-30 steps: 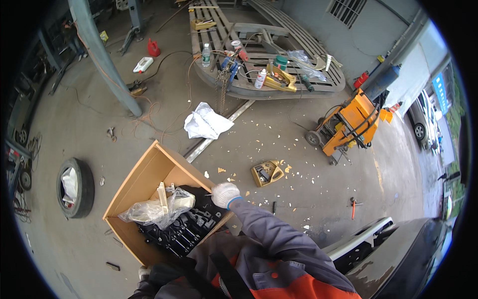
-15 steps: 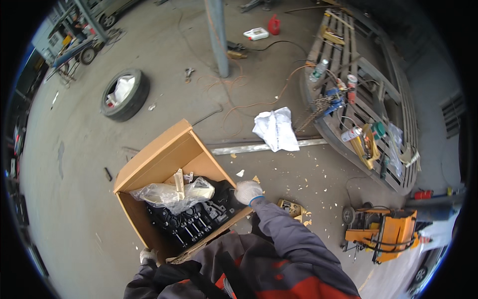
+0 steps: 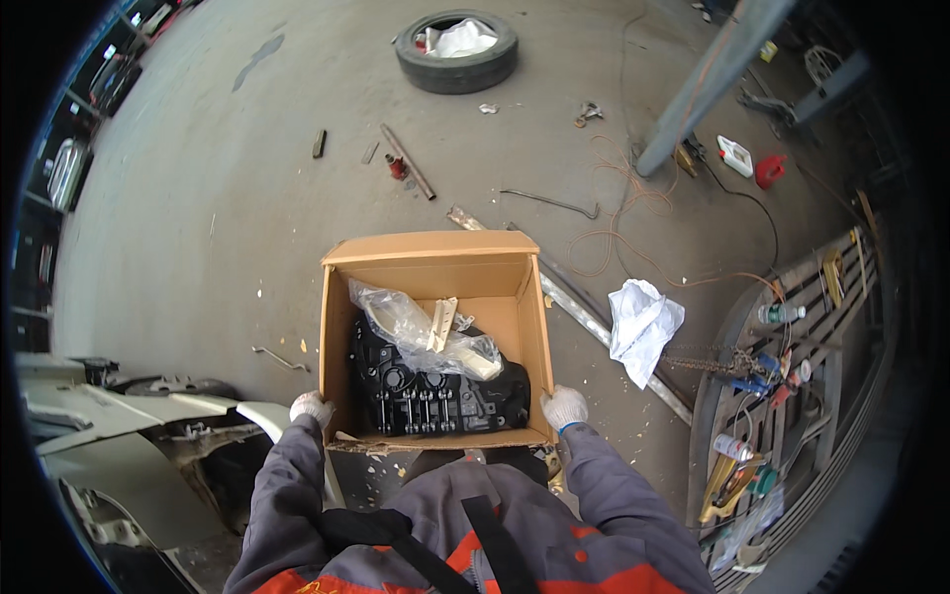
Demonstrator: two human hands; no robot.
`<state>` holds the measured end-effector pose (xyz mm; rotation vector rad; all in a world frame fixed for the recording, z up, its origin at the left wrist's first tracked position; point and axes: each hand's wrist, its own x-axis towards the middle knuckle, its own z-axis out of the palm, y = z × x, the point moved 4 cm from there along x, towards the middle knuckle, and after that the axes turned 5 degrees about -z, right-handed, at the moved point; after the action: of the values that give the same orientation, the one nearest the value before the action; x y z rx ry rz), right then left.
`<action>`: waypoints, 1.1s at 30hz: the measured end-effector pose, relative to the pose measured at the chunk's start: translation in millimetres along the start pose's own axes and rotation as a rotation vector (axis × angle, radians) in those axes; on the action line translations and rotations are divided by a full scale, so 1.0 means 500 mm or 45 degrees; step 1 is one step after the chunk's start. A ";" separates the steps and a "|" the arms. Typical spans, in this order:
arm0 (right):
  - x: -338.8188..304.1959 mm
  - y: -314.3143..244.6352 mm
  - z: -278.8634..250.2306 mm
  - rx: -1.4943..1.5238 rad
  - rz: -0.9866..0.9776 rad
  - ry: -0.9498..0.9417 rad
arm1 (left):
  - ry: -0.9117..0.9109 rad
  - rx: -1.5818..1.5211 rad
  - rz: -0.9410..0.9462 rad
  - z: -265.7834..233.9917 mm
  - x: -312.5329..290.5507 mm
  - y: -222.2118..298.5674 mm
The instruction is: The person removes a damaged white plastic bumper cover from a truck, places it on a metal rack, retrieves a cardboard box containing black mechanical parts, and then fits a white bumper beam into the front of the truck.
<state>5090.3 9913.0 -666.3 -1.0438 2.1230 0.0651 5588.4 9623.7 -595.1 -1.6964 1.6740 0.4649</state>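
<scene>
An open cardboard box (image 3: 435, 247) is held up in front of my body. My left hand (image 3: 312, 408), in a white work glove, grips its left side near the front corner. On the opposite side, my gloved right hand (image 3: 564, 406) is closed around the right wall's edge. Inside lies a black moulded part (image 3: 435, 406) with a row of shiny metal rods or bolts along it. Clear plastic wrap (image 3: 391, 317) rests over the part, along with a cream-coloured bracket-like piece (image 3: 442, 325). The fingertips of both hands are partly hidden by the box walls.
A tyre (image 3: 457, 71) stuffed with white material lies far ahead. A metal bar (image 3: 584, 315) and white sheet (image 3: 643, 327) are on the floor at right, beside a slatted platform (image 3: 712, 396) with bottles and cans. A post (image 3: 708, 94) stands beyond. Car body parts (image 3: 148, 445) fill the left.
My view and body have turned left, with the box moving along in both hands. The tyre and sheet now appear farther right, and the car body parts have come into view at left.
</scene>
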 end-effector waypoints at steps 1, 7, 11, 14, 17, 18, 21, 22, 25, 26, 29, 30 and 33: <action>0.055 -0.059 -0.024 0.000 0.007 0.022 | -0.023 0.034 -0.023 -0.052 0.069 0.006; 0.184 -0.057 0.030 -0.174 0.000 0.110 | -0.087 -0.017 0.022 0.050 0.225 0.037; 0.295 -0.055 0.075 -0.207 -0.105 0.216 | -0.077 -0.096 0.031 0.112 0.295 0.058; 0.352 -0.028 0.152 -0.203 -0.159 0.321 | 0.077 -0.132 0.030 0.196 0.344 0.058; 0.401 -0.009 0.215 -0.205 -0.216 0.369 | 0.244 -0.234 -0.013 0.288 0.369 0.052; 0.394 -0.003 0.242 -0.182 -0.215 0.352 | 0.291 -0.253 -0.032 0.324 0.361 0.046; 0.418 0.009 0.306 -0.168 -0.164 0.380 | 0.543 -0.201 -0.068 0.366 0.361 0.039; 0.425 0.000 0.313 -0.159 -0.134 0.358 | 0.522 -0.225 -0.095 0.358 0.359 0.045; 0.354 0.036 0.357 -0.113 -0.067 0.209 | 0.310 -0.230 -0.198 0.376 0.310 0.042; 0.331 0.032 0.345 -0.086 -0.031 0.102 | 0.328 -0.314 -0.224 0.431 0.295 0.018; 0.329 0.029 0.348 -0.406 -0.180 -0.357 | 0.216 -0.343 -0.448 0.541 0.266 0.022; 0.327 0.011 0.337 -0.330 -0.302 -0.383 | 0.229 -0.383 -0.504 0.527 0.272 0.024; 0.403 -0.209 0.213 -0.011 -0.561 -0.378 | 0.199 -0.385 -0.531 0.515 0.259 0.013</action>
<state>5151.0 9748.0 -844.9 -1.3911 1.5956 0.0142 5650.6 9708.2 -863.7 -2.2891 1.3454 0.4053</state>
